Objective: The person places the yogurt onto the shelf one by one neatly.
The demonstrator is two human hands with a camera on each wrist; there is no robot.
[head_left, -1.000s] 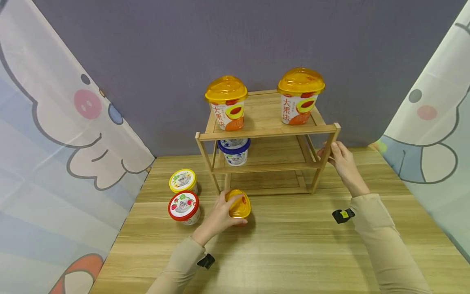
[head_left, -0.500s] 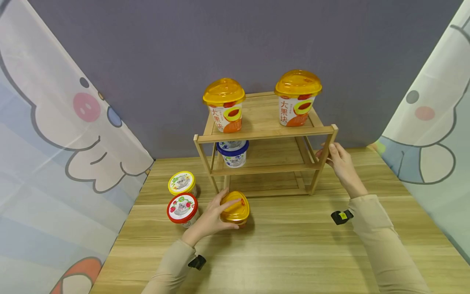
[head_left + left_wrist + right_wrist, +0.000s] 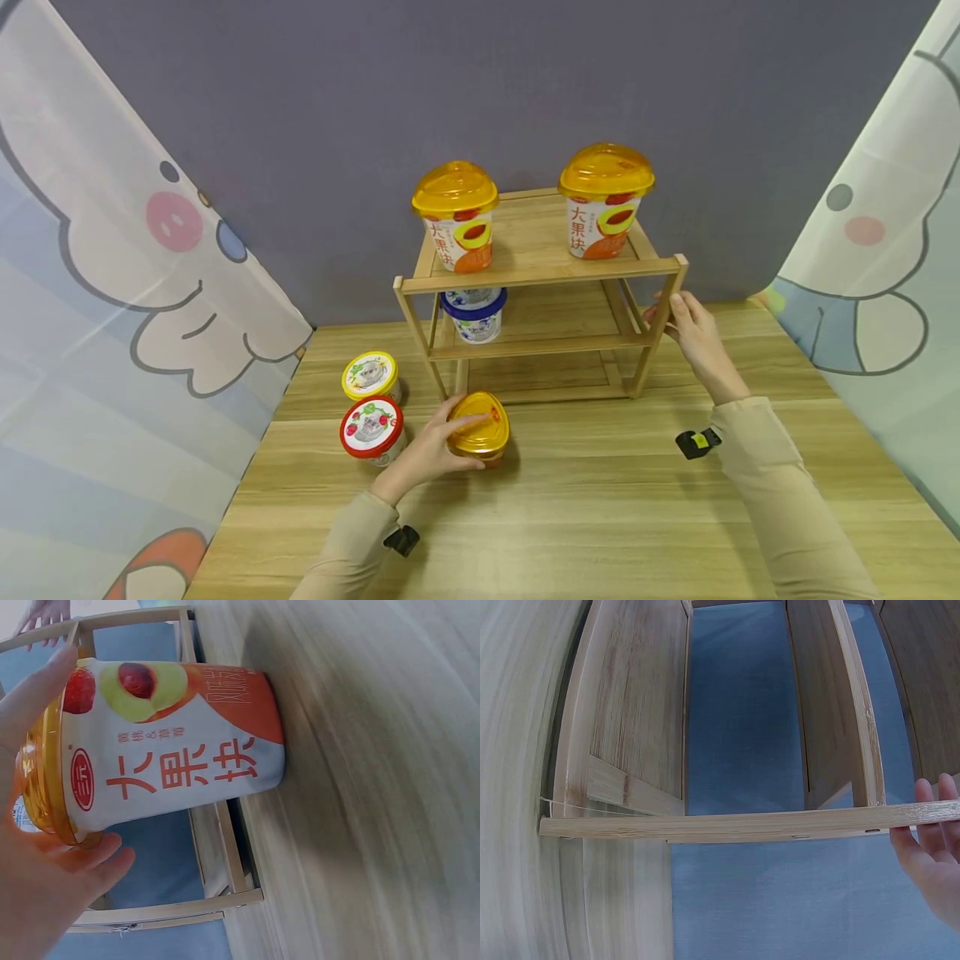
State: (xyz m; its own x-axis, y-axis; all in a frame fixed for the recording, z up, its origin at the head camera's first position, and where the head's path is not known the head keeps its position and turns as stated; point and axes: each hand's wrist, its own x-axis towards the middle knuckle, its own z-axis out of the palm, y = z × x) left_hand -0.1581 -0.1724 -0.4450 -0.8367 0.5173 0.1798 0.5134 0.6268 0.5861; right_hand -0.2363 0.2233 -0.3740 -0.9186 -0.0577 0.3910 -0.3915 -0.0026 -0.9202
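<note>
My left hand [image 3: 423, 454] grips a yogurt cup [image 3: 176, 742] by its orange domed lid [image 3: 482, 423], thumb and fingers on either side. The cup is upright in front of the rack's left end, its base at or just over the table; I cannot tell which. My right hand [image 3: 696, 337] holds the right front post of the wooden rack [image 3: 742, 825], the fingers partly hidden behind it. On the rack's top shelf stand two matching yogurt cups, one left [image 3: 459, 221] and one right [image 3: 604, 200]. Blue-lidded tubs [image 3: 476, 317] sit at the middle shelf's left.
Left of the rack, a yellow-lidded tub [image 3: 371, 375] and a red-lidded tub [image 3: 372, 429] stand close together on the wooden table [image 3: 585, 500]. A grey wall [image 3: 360, 167] rises behind, with printed curtains [image 3: 112, 275] at both sides.
My left hand has shifted slightly left, its grip still around the yogurt cup's lid, and the cup sits slightly farther left. My right hand stays on the rack's post.
</note>
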